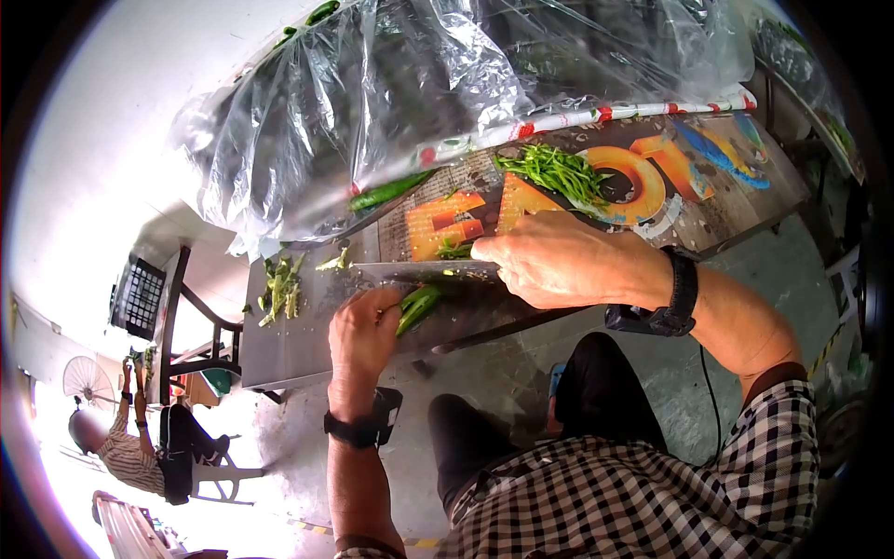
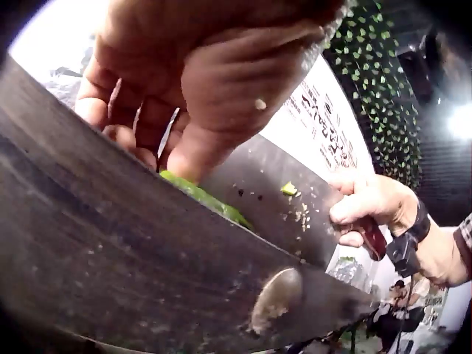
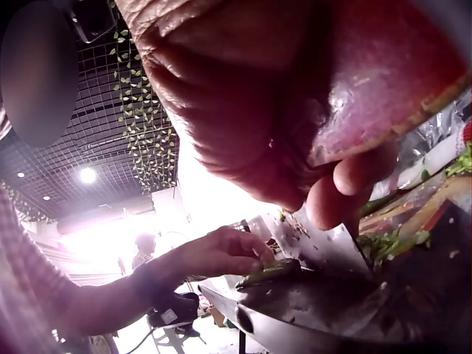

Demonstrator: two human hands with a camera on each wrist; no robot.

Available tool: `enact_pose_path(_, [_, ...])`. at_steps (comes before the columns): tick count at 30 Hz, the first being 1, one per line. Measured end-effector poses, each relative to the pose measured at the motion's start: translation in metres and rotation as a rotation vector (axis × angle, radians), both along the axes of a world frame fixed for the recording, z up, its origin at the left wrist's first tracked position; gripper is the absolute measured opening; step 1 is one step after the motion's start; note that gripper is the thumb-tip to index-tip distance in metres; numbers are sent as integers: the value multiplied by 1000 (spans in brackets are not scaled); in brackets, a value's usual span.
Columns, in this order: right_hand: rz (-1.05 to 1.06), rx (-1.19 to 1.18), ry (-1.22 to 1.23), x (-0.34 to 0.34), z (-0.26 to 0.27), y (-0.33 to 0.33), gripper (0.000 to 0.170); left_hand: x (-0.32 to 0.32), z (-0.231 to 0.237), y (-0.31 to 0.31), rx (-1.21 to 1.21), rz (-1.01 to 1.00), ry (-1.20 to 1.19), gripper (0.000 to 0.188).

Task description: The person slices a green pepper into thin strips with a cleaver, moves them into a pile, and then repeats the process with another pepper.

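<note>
My right hand (image 1: 568,261) grips the handle (image 2: 371,237) of a wide knife, whose blade (image 1: 424,271) points left across the table, with green bits stuck on it. On the near side of the blade, my left hand (image 1: 365,331) holds green pepper pieces (image 1: 418,309) down at the table edge, fingers bent over them. The left wrist view shows the thumb against a green piece (image 2: 203,198) beside the blade. Cut green strips (image 1: 454,250) lie just beyond the blade, partly hidden by my right hand.
A pile of green strips (image 1: 559,175) lies at the back right, a whole green pepper (image 1: 389,191) by the clear plastic sheet (image 1: 372,93). Pale green scraps (image 1: 281,289) sit at the table's left. Another person (image 1: 140,447) sits at the far left near a fan (image 1: 88,380).
</note>
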State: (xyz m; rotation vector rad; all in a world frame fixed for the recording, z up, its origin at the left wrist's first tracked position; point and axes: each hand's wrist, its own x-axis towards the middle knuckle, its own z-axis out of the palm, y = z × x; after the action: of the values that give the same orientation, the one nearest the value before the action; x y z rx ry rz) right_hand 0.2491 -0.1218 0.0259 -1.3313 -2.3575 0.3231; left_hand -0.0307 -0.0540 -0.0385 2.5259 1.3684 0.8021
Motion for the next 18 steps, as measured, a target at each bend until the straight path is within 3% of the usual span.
enact_pose_path(3, [-3,-20,-8,-1,1,-1,10,2,-2,2,-2,52,56,9])
enact_pose_path(6, [1,-29,-8,0,1,0,10,8,0,-4,159,51,45,8])
enact_pose_path(18, [3,-18,-18,0,-1,0,11,15,1,-38,191,69,-75,12])
